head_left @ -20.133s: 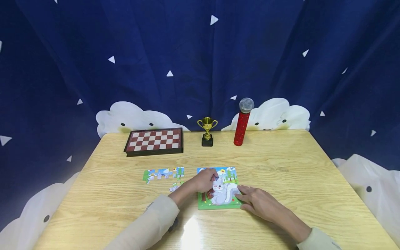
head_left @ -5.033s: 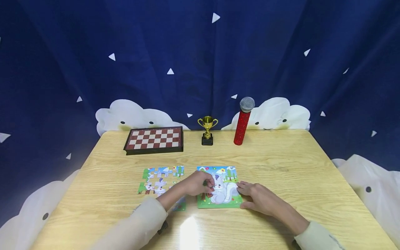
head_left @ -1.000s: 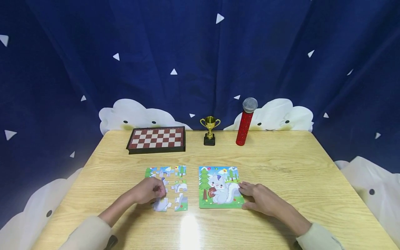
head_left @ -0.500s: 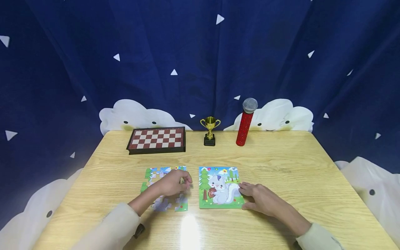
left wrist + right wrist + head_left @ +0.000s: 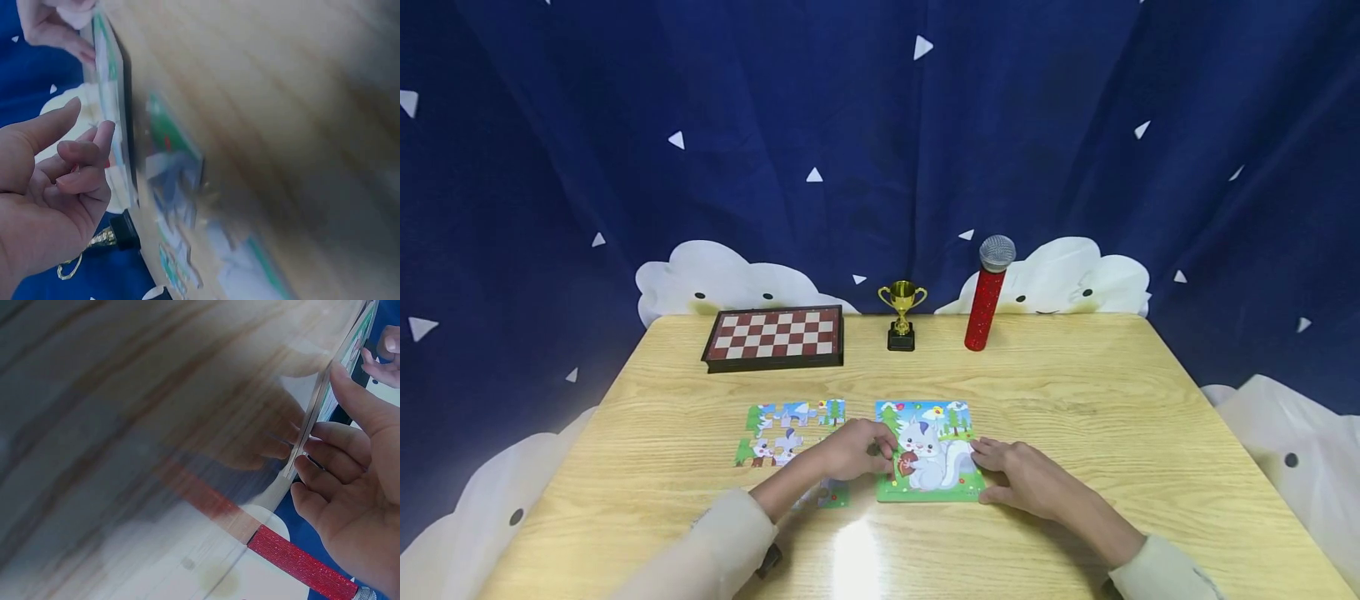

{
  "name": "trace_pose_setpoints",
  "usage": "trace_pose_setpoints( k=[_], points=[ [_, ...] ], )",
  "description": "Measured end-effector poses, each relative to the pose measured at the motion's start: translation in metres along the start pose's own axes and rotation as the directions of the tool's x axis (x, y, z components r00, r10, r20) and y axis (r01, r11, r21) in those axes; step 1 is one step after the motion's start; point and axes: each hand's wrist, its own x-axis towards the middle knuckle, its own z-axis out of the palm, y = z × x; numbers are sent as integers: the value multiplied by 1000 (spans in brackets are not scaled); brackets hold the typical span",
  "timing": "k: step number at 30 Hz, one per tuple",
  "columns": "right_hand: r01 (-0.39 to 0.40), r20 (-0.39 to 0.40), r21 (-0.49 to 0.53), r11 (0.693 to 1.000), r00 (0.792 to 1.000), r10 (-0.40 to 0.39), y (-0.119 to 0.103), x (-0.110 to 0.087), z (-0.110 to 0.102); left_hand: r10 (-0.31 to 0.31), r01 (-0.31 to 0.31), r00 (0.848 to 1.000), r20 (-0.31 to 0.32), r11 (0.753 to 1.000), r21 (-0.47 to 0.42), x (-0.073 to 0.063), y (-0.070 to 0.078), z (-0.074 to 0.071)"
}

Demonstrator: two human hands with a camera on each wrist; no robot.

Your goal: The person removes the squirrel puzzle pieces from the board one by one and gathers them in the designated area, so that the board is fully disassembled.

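Observation:
A squirrel picture board lies flat in the middle of the table. My left hand hovers at its left edge, fingers loosely bent; the left wrist view shows the thumb apart from the fingers and nothing visible held. With fairly straight fingers, my right hand rests on the board's right edge, its thumb against the side in the right wrist view. Left of the board, several jigsaw pieces with the same kind of picture lie in loose rows with gaps. My left forearm hides some of them.
Along the back of the table stand a checkered game board in a black frame, a small gold trophy cup and a red microphone. Bare wooden tabletop extends to the right. A blue curtain hangs behind.
Over the last second my left hand has moved right, from the jigsaw pieces to the board's left edge. My right hand stays put. More pieces lie at left than twenty seconds ago.

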Motion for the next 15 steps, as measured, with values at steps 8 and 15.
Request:
trace_pose_setpoints(
  k=[8, 15],
  points=[
    [3, -2, -8, 1000, 1000, -3, 0, 0, 1, -11, 12, 1000, -7, 997, 82, 3, 8, 14],
    [15, -13, -13, 1000, 1000, -15, 0, -1, 1, -35, 37, 999, -15, 992, 122, 4, 11, 16]
  ],
)
